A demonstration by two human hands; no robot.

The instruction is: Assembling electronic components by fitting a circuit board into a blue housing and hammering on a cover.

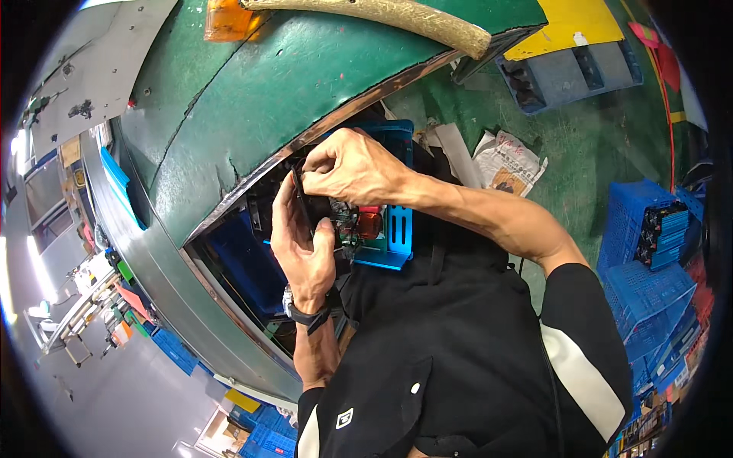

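Observation:
In front of my body, under the edge of the green-topped bench, is a bright blue metal housing [400, 229] with a circuit board inside. A red-and-copper wound part [370, 224] and dark wires show on that board. My left hand [301, 256] wraps round a thin dark plate [303, 204] standing on edge beside the housing, its thumb toward the board. Closed and curled, my right hand [355, 166] has its fingertips at the plate's upper end. What those fingertips pinch is hidden.
The green bench top [252, 99] carries a worn curved bar [382, 17] and an orange container [227, 21]. Blue crates [637, 298] stack at the right, one holding a blue finned part. A printed paper sack [508, 164] and a grey-blue tray [569, 76] lie on the floor.

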